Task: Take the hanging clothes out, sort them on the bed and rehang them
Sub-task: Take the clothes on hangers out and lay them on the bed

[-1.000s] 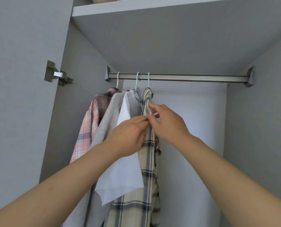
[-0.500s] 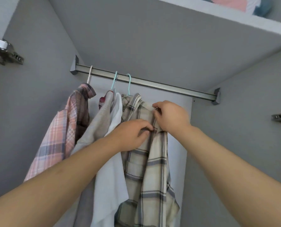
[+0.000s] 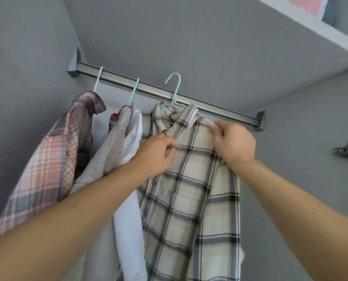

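Two raised hands pinch the cream-and-grey plaid cotton shirt below the grey metal rail: left hand at its placket, right hand at its shoulder, teal hanger hook lifted off the rail.

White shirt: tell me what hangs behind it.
Behind the white shirt hangs a grey garment, with something red at its neck. Further left hangs a pink plaid shirt. The left arm covers their lower parts.
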